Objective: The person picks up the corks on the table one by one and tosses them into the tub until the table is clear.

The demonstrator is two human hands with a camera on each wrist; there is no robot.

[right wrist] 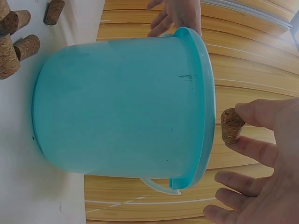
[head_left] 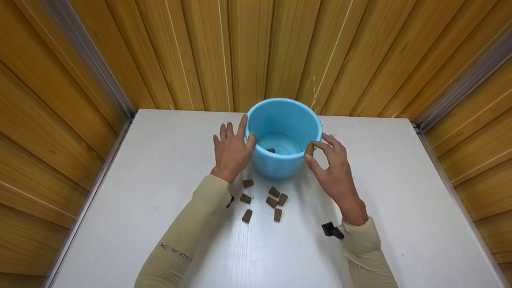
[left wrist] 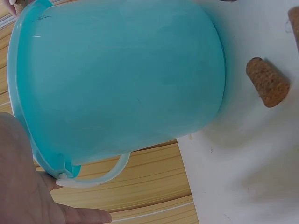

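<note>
A light blue bucket [head_left: 280, 164] stands upright near the table's back edge, with one cork [head_left: 271, 150] on its floor. My left hand [head_left: 233, 154] rests at the bucket's left rim, fingers straight and spread, the thumb lying at the rim. Between thumb and index finger my right hand [head_left: 334, 170] pinches a cork stopper [right wrist: 231, 126], held over the front right of the rim in the head view. The other fingers of that hand stand apart from the cork. Several brown tapered corks [head_left: 272, 202] lie on the table in front of the bucket.
The white table [head_left: 156, 172] reaches back to a wood-patterned panel wall [head_left: 248, 52], with similar panels on both sides. A white handle [left wrist: 100, 179] hangs on the bucket's outside. Metal rails [head_left: 94, 52] run along the corners.
</note>
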